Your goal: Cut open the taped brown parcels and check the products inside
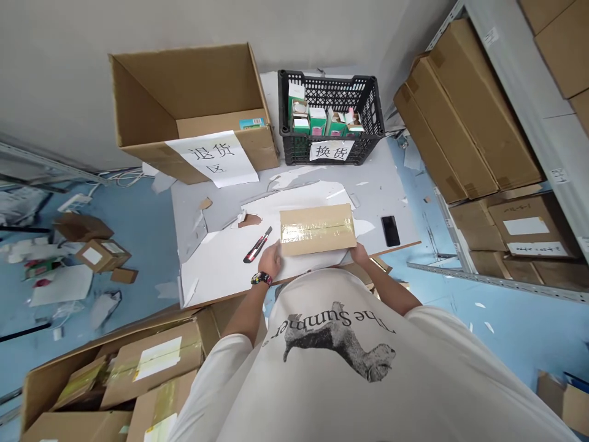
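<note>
A taped cardboard box (317, 228) is held level over the front of the table between my two hands. My left hand (270, 260), with a dark patterned band at the wrist, grips its left end. At the opposite end, my right hand (359, 253) closes on the near corner; some of its fingers are hidden by the box. Shiny yellowish tape runs along the box's top. To the left of my left hand lies a red and black utility knife (257, 244) on white paper. A black phone (390, 231) rests on the table right of the box.
Behind stand an open cardboard carton (151, 104) with a paper sign and a black plastic crate (331, 153) holding several small green-and-white boxes. A big carton of parcels (32, 399) is at lower left. Shelving (547, 116) with boxes lines the right. Torn paper litters the table.
</note>
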`<action>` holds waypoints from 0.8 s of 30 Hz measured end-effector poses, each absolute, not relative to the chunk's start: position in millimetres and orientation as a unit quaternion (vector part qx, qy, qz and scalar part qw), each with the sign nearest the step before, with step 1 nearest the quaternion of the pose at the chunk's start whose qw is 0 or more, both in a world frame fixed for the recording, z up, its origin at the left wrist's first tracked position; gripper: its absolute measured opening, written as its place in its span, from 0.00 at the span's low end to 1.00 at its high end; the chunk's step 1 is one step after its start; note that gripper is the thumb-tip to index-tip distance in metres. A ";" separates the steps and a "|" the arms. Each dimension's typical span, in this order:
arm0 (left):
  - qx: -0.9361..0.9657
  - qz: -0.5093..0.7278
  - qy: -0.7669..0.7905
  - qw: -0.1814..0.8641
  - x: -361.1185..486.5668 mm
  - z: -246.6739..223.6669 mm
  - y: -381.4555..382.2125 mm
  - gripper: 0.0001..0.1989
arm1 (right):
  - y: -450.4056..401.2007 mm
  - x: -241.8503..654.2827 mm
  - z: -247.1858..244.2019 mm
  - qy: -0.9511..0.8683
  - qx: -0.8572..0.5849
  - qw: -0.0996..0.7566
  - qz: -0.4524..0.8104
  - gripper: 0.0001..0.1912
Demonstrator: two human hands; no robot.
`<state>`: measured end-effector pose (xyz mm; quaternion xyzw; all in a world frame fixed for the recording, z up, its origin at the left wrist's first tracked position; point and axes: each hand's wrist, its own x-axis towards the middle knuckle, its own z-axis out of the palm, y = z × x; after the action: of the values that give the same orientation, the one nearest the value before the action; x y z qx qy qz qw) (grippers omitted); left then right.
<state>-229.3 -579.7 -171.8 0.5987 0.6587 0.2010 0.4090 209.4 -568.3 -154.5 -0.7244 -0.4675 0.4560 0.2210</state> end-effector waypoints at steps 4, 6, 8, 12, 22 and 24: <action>0.586 0.141 0.744 0.288 -267.1 -160.5 -570.9 0.40 | -557.3 223.3 -145.1 -0.432 -0.752 0.248 0.432 0.31; 0.560 0.072 0.780 0.271 -280.5 -157.8 -564.8 0.38 | -549.1 224.1 -136.3 -0.408 -0.764 0.277 0.415 0.35; 0.546 -0.004 0.789 0.282 -289.4 -157.4 -558.8 0.33 | -541.1 220.0 -123.7 -0.403 -0.767 0.309 0.391 0.36; 0.537 -0.057 0.783 0.309 -297.1 -161.5 -550.7 0.24 | -529.8 199.5 -88.2 -0.451 -0.750 0.366 0.317 0.33; 0.331 0.287 0.742 0.508 -262.5 -145.7 -544.4 0.21 | -540.3 92.0 -15.2 -0.615 -0.674 0.326 0.246 0.23; 0.337 0.367 0.693 0.521 -243.2 -126.4 -546.1 0.25 | -542.9 59.8 -16.6 -0.620 -0.636 0.312 0.338 0.22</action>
<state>-243.2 -546.1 -126.4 0.3374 0.6927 0.3667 0.5214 59.8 -542.9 -16.6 -0.6355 -0.6200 0.3377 0.3125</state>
